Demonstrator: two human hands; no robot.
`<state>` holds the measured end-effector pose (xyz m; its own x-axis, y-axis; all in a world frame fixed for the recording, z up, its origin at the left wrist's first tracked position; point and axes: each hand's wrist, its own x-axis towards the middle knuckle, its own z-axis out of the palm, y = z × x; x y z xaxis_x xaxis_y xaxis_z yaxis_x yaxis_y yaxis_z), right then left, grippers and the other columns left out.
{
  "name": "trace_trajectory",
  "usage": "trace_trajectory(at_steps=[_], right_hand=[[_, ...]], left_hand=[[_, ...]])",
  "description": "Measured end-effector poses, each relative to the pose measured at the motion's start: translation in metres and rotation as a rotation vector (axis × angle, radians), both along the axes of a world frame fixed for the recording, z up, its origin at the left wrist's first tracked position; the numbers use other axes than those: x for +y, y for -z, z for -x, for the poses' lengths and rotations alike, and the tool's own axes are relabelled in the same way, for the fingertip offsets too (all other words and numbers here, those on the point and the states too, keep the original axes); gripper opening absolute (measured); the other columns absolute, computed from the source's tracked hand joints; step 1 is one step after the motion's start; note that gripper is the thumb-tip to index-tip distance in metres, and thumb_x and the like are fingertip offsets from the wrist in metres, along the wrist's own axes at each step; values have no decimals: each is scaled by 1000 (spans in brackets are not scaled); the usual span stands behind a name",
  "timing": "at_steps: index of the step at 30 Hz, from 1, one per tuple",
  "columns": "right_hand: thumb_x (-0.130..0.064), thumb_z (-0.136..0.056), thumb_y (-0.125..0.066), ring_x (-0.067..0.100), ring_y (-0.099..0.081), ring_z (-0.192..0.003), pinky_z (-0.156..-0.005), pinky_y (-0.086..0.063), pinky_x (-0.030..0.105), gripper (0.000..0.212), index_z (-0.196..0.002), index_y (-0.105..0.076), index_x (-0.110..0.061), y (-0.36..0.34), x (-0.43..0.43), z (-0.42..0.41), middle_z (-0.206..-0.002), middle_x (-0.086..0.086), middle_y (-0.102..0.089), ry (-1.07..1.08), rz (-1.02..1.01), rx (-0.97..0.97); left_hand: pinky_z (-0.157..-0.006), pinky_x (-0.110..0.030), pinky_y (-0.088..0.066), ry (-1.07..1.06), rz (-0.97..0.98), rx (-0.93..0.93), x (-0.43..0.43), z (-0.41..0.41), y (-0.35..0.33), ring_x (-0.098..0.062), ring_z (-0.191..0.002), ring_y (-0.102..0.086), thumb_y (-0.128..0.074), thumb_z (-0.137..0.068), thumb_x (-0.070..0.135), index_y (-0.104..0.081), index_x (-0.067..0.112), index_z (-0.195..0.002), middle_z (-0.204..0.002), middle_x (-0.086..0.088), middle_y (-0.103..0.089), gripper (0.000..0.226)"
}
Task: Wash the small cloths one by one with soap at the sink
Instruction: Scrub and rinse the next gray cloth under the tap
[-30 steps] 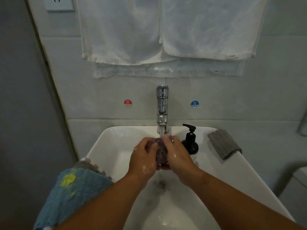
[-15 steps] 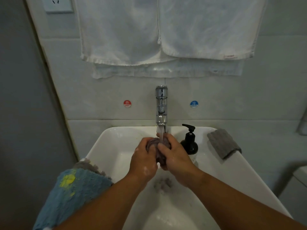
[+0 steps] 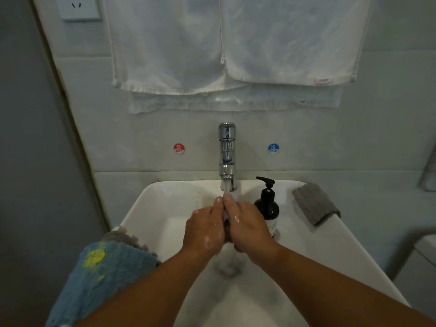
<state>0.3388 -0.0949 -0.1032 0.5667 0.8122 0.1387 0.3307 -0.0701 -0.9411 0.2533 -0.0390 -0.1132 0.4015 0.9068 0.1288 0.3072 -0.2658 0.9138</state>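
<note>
- The left hand (image 3: 205,228) and the right hand (image 3: 249,225) are closed together, palm against palm, over the small cloth (image 3: 226,219). Their fingertips meet just under the water stream (image 3: 226,186) from the tap (image 3: 227,152).
- The cloth is almost fully hidden. Only a dark strip shows in the gap between the hands, above the middle of the sink (image 3: 141,204).
- I judge this step to be rubbing and rinsing the cloth. To do it well, the palms should slide against each other, so that the fabric rolls and the water reaches the inner folds.
- The bundle should be opened and turned from time to time, otherwise soap may stay trapped inside.
- The hands should stay low over the basin, because the soap pump bottle (image 3: 267,206) stands just beside the right hand and an elbow movement could knock it.
- The blue cloth (image 3: 106,274) on the left rim and the grey cloth (image 3: 315,202) on the right rim lie apart from the hands. Which of them is already washed, I cannot tell.
</note>
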Motion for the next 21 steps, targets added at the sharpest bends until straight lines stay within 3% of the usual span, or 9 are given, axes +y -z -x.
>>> trace_trajectory(at_steps=[3,7,10,16,21], right_hand=[[-58,-103,-36,13,-67,-65,-50,-47,23,47,-95,-69,-25,1,-1,0,-82,3,-73,12,14,70],[-40,-105,-47,20,-69,-92,-56,-55,27,18,-107,-60,-27,-4,-3,-5,-105,3,-68,-18,26,248],[-32,-104,-55,17,-69,-95,-65,-63,33,8,-107,-61,-31,-5,-2,-5,-106,-2,-68,-43,-17,288],[-6,-98,-57,18,-70,-95,-70,-63,30,27,-109,-65,-29,-5,-4,-9,-103,1,-71,-83,-41,271],[8,-88,-52,27,-70,-85,-76,-63,47,39,-106,-64,-24,-10,-14,-11,-99,15,-69,-109,9,215]], left_hand=[[-56,-25,-56,49,159,-90,-2,2,0,-20,-80,-71,-30,-105,56,-70,23,-108,-99,-9,-74,52],[-73,-47,-65,94,245,-271,3,4,3,-27,-99,-71,-46,-108,31,-64,29,-114,-114,-7,-69,19],[-79,-47,-64,100,208,-277,6,5,5,-25,-109,-67,-50,-107,20,-61,33,-124,-122,-4,-65,24],[-72,-36,-64,159,203,-215,6,9,4,-29,-104,-70,-51,-106,21,-56,33,-132,-123,-5,-64,29],[-66,-30,-61,192,164,-189,4,12,2,-27,-92,-73,-58,-101,16,-63,30,-114,-112,-8,-68,19]])
